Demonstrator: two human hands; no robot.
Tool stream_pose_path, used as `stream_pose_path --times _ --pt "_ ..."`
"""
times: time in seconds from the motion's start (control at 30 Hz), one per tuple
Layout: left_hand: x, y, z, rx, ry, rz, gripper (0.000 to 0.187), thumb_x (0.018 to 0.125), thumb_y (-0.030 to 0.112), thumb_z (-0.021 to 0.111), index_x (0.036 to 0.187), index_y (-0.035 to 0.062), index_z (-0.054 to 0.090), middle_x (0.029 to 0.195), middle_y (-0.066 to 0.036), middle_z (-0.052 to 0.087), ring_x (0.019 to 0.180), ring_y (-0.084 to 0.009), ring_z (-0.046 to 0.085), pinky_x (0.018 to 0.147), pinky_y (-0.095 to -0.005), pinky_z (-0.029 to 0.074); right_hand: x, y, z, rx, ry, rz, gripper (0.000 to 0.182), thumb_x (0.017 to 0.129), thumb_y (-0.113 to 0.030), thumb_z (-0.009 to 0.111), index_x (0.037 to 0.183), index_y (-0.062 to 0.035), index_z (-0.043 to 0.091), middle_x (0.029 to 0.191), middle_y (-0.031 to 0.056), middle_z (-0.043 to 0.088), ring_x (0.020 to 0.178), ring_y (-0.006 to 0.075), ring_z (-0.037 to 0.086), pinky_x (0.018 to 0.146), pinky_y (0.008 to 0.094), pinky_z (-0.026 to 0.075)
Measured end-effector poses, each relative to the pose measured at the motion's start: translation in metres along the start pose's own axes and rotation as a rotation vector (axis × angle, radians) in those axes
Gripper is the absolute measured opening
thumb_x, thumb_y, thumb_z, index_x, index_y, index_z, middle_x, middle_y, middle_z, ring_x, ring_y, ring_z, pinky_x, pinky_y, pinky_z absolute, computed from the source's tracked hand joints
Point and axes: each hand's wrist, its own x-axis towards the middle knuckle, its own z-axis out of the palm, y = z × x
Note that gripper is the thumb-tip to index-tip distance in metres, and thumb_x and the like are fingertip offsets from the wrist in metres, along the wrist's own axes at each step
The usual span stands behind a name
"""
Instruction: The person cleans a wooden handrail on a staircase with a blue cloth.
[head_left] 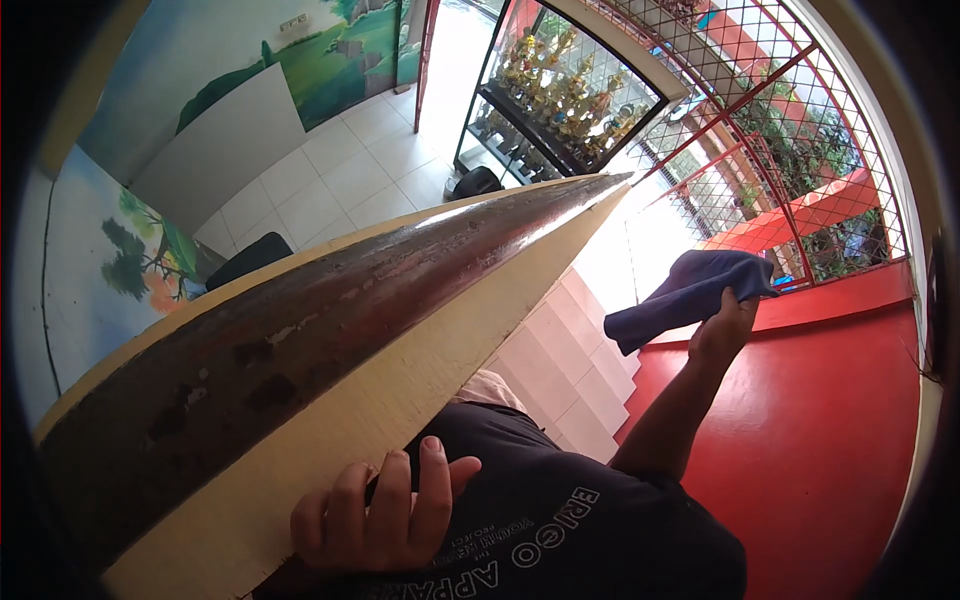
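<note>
My right hand (pixel 728 325) is stretched out to the right, closed on a folded dark blue cloth (pixel 690 290) held up in the air. The cloth hangs over to the left of my fingers. My left hand (pixel 385 505) is close to my chest, at the lower edge of a long ledge or handrail (pixel 300 340). Its fingers are loosely bent and a little apart, and no held thing shows in them. The ledge has a worn, glossy dark brown top and a cream side, and runs away from me to a far tip.
Beyond the ledge, a glass cabinet (pixel 570 90) holds several gold trophies. A red metal mesh grille (pixel 770 130) stands at right, above a red surface (pixel 800 430). Tiled steps (pixel 555 365) lie below. A painted wall (pixel 240 80) and white floor tiles (pixel 310 185) are at left.
</note>
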Motion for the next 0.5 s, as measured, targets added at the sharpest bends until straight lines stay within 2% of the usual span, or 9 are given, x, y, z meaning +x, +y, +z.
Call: stream_pose_path --times 0.07,0.1,0.2,0.23,0.33,0.4,0.47,0.5 --pt "0.004 -0.003 -0.001 -0.028 -0.009 0.047 0.033 0.092 0.050 0.065 0.093 0.0179 0.068 0.070 0.008 0.059 0.058 -0.0089 0.054 0.056 -0.0281 0.034 -0.011 -0.009 0.000 0.179 0.002 0.030 0.056 0.089 0.004 0.039 0.145 0.0017 0.034 0.132 0.0203 0.053 0.119 0.0326 0.057 0.105 0.0468 0.046" --pt "0.004 -0.004 -0.001 -0.034 -0.008 0.048 0.033 0.092 0.050 0.065 0.093 0.0179 0.068 0.070 0.008 0.059 0.058 -0.0088 0.054 0.055 -0.0281 0.034 -0.008 -0.005 -0.002 0.234 -0.010 -0.055 0.059 0.084 0.003 0.042 0.142 0.0034 0.035 0.127 0.0212 0.054 0.118 0.0342 0.057 0.106 0.0480 0.046" --pt "0.004 -0.004 -0.001 -0.039 0.006 0.050 0.033 0.092 0.051 0.065 0.093 0.0179 0.068 0.070 0.009 0.059 0.058 -0.0087 0.054 0.055 -0.0281 0.034 -0.003 -0.017 -0.003 0.289 -0.314 -0.171 0.060 0.078 -0.005 0.048 0.137 0.0040 0.039 0.120 0.0186 0.055 0.113 0.0309 0.059 0.106 0.0484 0.045" --pt "0.004 -0.003 -0.001 -0.036 0.010 0.050 0.033 0.092 0.051 0.065 0.093 0.0179 0.068 0.069 0.009 0.059 0.058 -0.0087 0.054 0.055 -0.0281 0.033 -0.005 -0.025 0.007 0.316 -0.314 -0.173 0.063 0.072 -0.011 0.053 0.132 0.0056 0.042 0.114 0.0183 0.056 0.111 0.0297 0.059 0.106 0.0482 0.045" --pt "0.003 -0.003 0.000 -0.034 0.024 0.049 0.033 0.092 0.051 0.065 0.092 0.0183 0.068 0.068 0.009 0.058 0.057 -0.0085 0.053 0.056 -0.0281 0.033 -0.005 -0.046 0.048 0.336 -0.689 -0.162 0.062 0.073 -0.017 0.054 0.130 0.0074 0.044 0.114 0.0180 0.056 0.113 0.0272 0.057 0.101 0.0424 0.045" --pt "0.003 -0.003 0.001 -0.034 0.039 0.046 0.033 0.092 0.051 0.064 0.091 0.0189 0.068 0.068 0.009 0.058 0.057 -0.0083 0.053 0.056 -0.0282 0.033 -0.003 -0.040 0.092 0.213 -0.834 -0.067 0.061 0.081 -0.014 0.050 0.138 0.0052 0.040 0.119 0.0176 0.056 0.117 0.0242 0.054 0.102 0.0384 0.043" --pt "0.000 -0.003 0.002 -0.031 0.057 0.035 0.032 0.092 0.052 0.064 0.091 0.0197 0.068 0.068 0.010 0.058 0.057 -0.0082 0.053 0.056 -0.0283 0.033 -0.021 -0.040 0.150 0.182 -1.014 -0.149 0.061 0.088 -0.010 0.047 0.147 0.0002 0.036 0.134 0.0161 0.054 0.125 0.0213 0.050 0.106 0.0353 0.039" --pt "0.000 -0.004 0.002 -0.028 0.054 0.034 0.032 0.092 0.052 0.064 0.090 0.0200 0.068 0.068 0.010 0.058 0.057 -0.0082 0.053 0.057 -0.0283 0.033 -0.020 -0.032 0.170 0.018 -1.051 -0.268 0.060 0.089 -0.006 0.045 0.148 0.0001 0.036 0.141 0.0160 0.050 0.131 0.0220 0.047 0.109 0.0351 0.036"
